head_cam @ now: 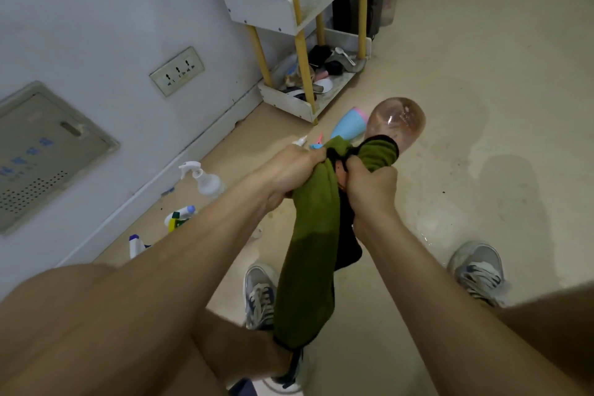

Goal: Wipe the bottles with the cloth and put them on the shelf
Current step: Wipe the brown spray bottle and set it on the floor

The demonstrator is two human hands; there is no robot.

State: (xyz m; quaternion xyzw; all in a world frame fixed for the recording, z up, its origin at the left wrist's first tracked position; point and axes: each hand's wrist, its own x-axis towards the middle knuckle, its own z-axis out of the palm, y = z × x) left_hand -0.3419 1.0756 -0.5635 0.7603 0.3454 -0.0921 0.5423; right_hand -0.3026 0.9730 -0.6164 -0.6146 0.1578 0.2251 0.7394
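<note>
Both hands were clenched at the middle of the scene. The left hand (297, 170) had its fingers curled tight round a bunch of the green cloth (313, 235). The right hand (369, 190) gripped the cloth where it wrapped the pink bottle (398, 124), whose bare rounded end pointed toward one o'clock. The shelf (273, 6) stood at twelve o'clock against the wall.
</note>
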